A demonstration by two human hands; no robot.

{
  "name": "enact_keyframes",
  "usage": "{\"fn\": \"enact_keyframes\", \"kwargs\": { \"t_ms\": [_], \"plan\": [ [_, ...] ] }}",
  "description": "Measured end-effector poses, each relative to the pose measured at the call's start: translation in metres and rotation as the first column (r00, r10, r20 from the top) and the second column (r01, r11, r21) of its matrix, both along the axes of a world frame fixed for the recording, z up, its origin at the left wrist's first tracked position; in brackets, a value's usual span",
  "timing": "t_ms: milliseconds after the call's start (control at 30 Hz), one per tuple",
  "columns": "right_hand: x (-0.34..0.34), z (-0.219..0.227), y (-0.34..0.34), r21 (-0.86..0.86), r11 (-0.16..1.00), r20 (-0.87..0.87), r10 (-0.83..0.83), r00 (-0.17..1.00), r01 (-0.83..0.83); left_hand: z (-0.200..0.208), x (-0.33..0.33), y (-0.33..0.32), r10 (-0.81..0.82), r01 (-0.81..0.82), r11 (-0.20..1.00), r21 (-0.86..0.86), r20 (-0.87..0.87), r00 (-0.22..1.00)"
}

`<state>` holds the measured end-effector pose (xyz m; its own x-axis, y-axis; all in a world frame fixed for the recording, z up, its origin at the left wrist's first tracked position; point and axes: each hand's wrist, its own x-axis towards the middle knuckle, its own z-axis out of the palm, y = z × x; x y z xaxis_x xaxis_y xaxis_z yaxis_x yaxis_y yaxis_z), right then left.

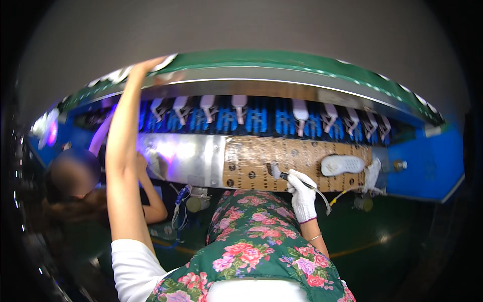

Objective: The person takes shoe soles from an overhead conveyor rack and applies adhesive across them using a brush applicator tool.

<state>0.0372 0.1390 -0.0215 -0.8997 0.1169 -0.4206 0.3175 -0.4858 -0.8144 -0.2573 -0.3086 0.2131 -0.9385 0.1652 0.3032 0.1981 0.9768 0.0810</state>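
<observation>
My left arm stretches up to the green upper shelf, and my bare left hand (147,65) is at its edge, against a white shoe-sole-like piece (166,62). Its fingers are too small and blurred to show whether they grip that piece. My right hand (302,195), in a white knit glove, is closed round a brush (276,171) with a dark handle and a pale flat tip. A thin tube (322,195) trails from the brush. The brush is over the cardboard-covered bench (246,151). A white shoe sole (343,165) lies right of it.
Behind the bench hangs a row of pale clips (300,110) over blue fittings. More white pieces (118,75) lie along the shelf edge. A bare metal plate (193,156) covers the bench's left part. Another person (75,173) works at the left under purple light. A white cloth (372,174) is at right.
</observation>
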Motion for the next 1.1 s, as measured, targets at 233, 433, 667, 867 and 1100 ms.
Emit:
{"fn": "enact_keyframes", "kwargs": {
  "t_ms": [233,433,667,867,1100],
  "plan": [
    [-0.016,0.01,-0.016,-0.027,0.989,-0.052,0.141,0.989,-0.142,0.029,0.078,-0.026,0.066,0.028,0.972,0.232,-0.39,0.919],
    [-0.015,0.01,-0.023,0.015,0.979,-0.047,0.204,0.978,-0.203,0.021,0.073,-0.094,0.386,-0.477,0.862,-0.17,-0.391,0.836],
    [-0.011,0.008,-0.026,0.039,0.978,0.019,0.206,0.978,-0.206,0.022,0.03,-0.063,0.655,-0.711,0.699,-0.078,-0.327,0.681],
    [-0.018,0.015,-0.034,0.117,0.965,-0.003,0.237,0.972,-0.235,0.033,0.02,-0.098,0.715,-0.742,0.668,0.045,-0.312,0.625],
    [-0.022,0.016,-0.044,0.154,0.976,-0.008,0.157,0.987,-0.154,0.049,0.002,-0.172,0.759,-0.722,0.648,0.242,-0.276,0.589]
  ]
}}
